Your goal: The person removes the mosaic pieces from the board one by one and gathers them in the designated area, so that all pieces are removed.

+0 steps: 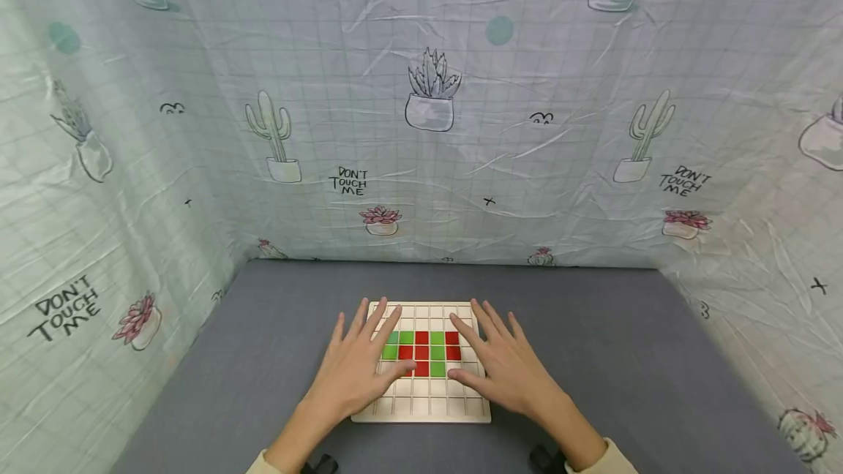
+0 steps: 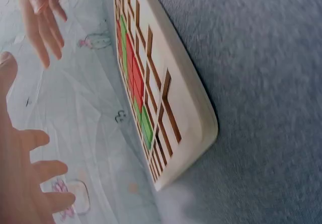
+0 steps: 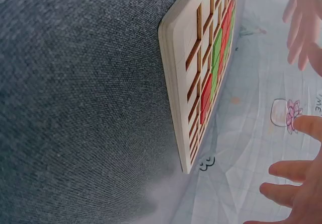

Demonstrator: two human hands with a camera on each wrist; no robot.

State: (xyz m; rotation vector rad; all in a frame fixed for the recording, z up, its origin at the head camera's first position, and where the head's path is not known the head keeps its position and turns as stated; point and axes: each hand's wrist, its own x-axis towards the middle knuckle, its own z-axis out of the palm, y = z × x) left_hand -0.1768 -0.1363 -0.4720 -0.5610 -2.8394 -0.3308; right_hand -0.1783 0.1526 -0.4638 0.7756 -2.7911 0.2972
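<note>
Board (image 1: pixel 421 419): flat on the grey table (image 1: pixel 263 357), its outer cells pale.
Red tiles (image 1: pixel 421 352): in the board's middle cells.
Green tiles (image 1: pixel 437 353): among the red ones, mid-board.
Left hand (image 1: pixel 358 364): above the board's left side, fingers spread wide, holding nothing.
Right hand (image 1: pixel 507 368): above the board's right side, fingers likewise spread, holding nothing.
Cloth (image 1: pixel 494 159): beyond the board, printed with cacti.
</note>
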